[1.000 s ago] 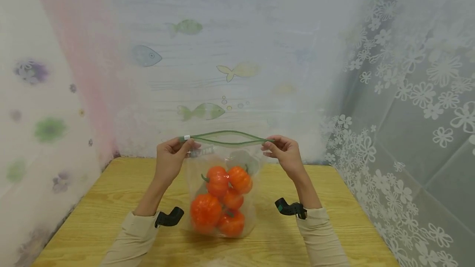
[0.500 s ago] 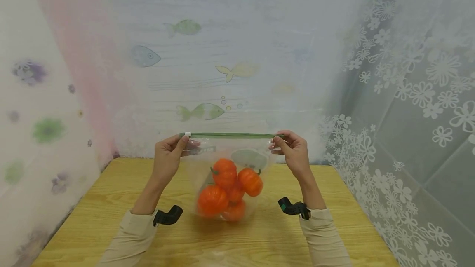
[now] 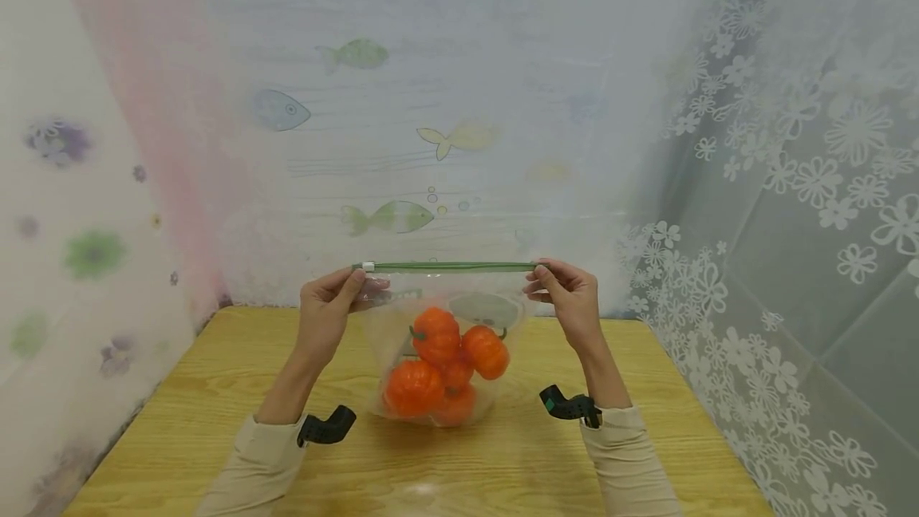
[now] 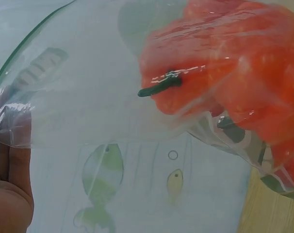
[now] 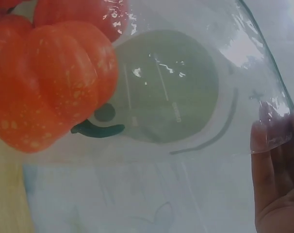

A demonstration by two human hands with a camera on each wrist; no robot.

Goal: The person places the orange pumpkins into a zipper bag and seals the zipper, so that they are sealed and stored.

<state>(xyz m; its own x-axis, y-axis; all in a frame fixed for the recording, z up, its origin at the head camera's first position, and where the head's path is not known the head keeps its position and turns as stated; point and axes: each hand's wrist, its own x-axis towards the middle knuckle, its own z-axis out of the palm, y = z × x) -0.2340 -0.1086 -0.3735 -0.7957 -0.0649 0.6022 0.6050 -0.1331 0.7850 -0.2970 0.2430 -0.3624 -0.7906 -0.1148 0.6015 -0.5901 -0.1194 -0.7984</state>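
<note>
A clear zip bag (image 3: 388,325) with a green zip strip (image 3: 452,267) hangs between my hands, its strip pulled straight and level. Inside are several small orange pumpkins (image 3: 436,335) with green stems; one stem (image 4: 159,87) shows in the left wrist view. My left hand (image 3: 326,309) pinches the top left corner, thumb in front, beside the white slider (image 3: 368,266). At the top right corner my right hand (image 3: 570,301) pinches the strip end. In the right wrist view a pumpkin (image 5: 55,82) presses against the film near a printed green oval (image 5: 171,87).
A yellow wood-grain table (image 3: 215,389) lies under the bag. Behind it hangs a pale sheet with fish prints (image 3: 395,215), and flowered sheeting (image 3: 811,182) stands at the right. Each wrist wears a black camera mount (image 3: 326,425).
The bag's mouth went from gaping to a straight line as my right hand moved right. The bag's bottom shifted away from me, then the strip dipped slightly.
</note>
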